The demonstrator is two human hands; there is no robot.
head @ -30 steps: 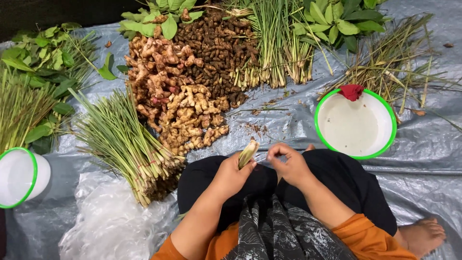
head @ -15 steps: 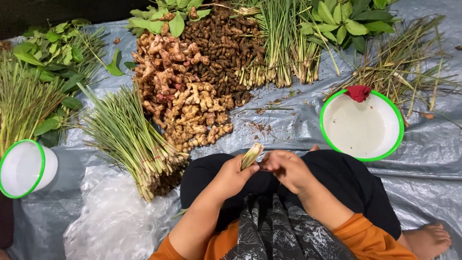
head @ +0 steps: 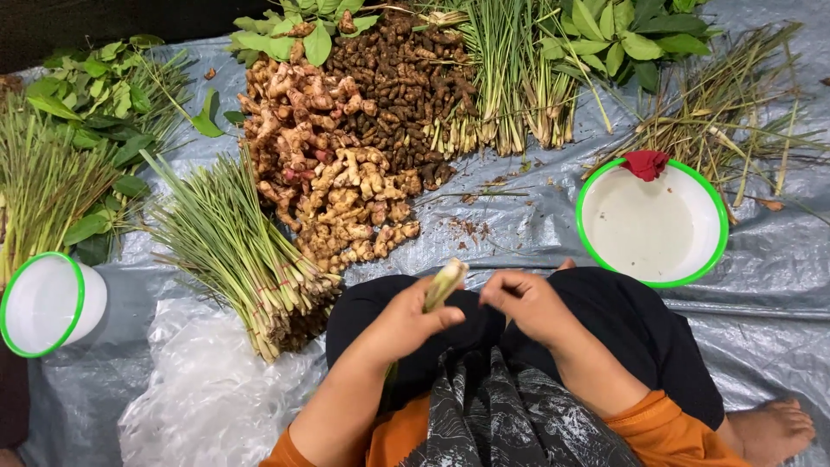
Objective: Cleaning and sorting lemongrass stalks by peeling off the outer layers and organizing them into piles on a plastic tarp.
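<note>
1. Over the lap, at the frame's 6 o'clock, the left hand [head: 405, 322] is clamped on a pale green stalk [head: 443, 284], thumb across its lower end, the cut tip pointing up toward 1 o'clock.
2. Just at 3 o'clock of the stalk, the right hand [head: 529, 303] has its fingers curled in and pinched; whether they hold anything cannot be told. The two hands sit near each other but apart.
3. At 2 o'clock from the hands lies a white bowl [head: 654, 227] with a green rim, nothing in it but a faint film; a red cloth [head: 646, 163] hangs over its far rim.
4. At 9 o'clock, near the left edge, a second white bowl [head: 45, 303] with a green rim stands tilted, holding nothing visible.
5. At 10 o'clock of the hands lies a tied lemongrass bundle [head: 238, 251], root ends toward the lap.
6. At 12 o'clock is a heap of pale ginger [head: 333, 177], touching a heap of dark brown roots [head: 406, 86] behind it.
7. At 7 o'clock a crumpled clear plastic bag [head: 203, 389] rests beside the knee, unmarked.
8. Everything lies on a grey tarp [head: 778, 285]; leafy greens [head: 99, 95] sit at 10 o'clock and more stalks [head: 514, 78] at 12 to 1 o'clock.
</note>
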